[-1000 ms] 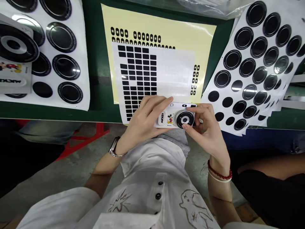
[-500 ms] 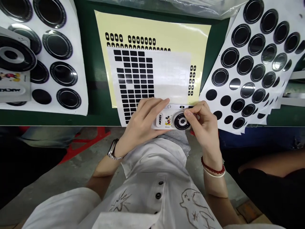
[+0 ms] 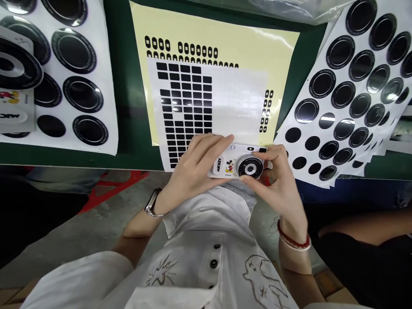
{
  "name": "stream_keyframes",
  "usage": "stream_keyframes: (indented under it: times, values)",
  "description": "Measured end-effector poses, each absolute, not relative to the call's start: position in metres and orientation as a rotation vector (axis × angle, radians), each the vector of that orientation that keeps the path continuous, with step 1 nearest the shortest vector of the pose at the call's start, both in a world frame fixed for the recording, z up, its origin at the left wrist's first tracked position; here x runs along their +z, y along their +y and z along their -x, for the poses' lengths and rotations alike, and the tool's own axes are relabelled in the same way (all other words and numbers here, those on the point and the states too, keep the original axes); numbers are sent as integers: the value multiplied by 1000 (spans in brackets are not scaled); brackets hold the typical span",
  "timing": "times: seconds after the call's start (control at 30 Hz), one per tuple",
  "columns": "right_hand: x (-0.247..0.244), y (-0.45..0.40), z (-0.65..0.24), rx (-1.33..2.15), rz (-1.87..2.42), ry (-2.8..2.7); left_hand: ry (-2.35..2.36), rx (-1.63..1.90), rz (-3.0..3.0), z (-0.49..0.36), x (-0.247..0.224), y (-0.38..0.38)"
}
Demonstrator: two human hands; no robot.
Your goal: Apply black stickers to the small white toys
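A white toy-like camera (image 3: 229,161) with a mouse cartoon and a black round lens face is held at the bench's front edge. My left hand (image 3: 199,163) grips its left end, thumb below and fingers over the top. At the other end, my right hand (image 3: 277,171) pinches the camera around the lens, forefinger above and thumb at the lower rim. Just beyond lies a white sheet (image 3: 238,103) of small black rectangular stickers, partly covering a yellow backing sheet (image 3: 219,30) with small black oval stickers.
Sheets of round black stickers (image 3: 341,94) fan out at the right. Another round-sticker sheet (image 3: 77,77) lies left, with a second camera (image 3: 19,109) on it. Clear plastic (image 3: 296,8) lies at the back of the green bench (image 3: 128,124). People's legs show on both sides.
My right thumb has moved from the lens's upper right edge to its lower rim, and that hand now spans the camera. My view has shifted slightly.
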State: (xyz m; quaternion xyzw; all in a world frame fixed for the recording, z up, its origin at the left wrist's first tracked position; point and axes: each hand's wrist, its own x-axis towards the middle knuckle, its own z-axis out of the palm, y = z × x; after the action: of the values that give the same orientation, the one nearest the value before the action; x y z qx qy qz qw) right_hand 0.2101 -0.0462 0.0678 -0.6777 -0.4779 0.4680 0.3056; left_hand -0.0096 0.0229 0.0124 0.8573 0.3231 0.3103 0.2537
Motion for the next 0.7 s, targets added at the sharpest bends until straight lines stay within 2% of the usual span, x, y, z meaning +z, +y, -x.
stream_keyframes:
  times: [0.1, 0.23, 0.33, 0.47, 0.53, 0.7]
  values:
    - [64, -43, -189, 944, 1878, -1218, 845, 842, -2357, 11, 11, 24]
    - [58, -36, -183, 810, 1837, -1194, 851, 873, -2344, 10, 10, 22]
    - [54, -36, -195, 911, 1797, -1182, 851, 832, -2373, 9, 8, 21]
    - [51, -44, -213, 1169, 1714, -850, 810, 796, -2345, 8, 11, 22]
    - [49, -49, -217, 1139, 1721, -820, 830, 898, -2311, 7, 19, 27]
    - [43, -57, -211, 797, 1829, -1352, 881, 1312, -2400, 9, 57, 50]
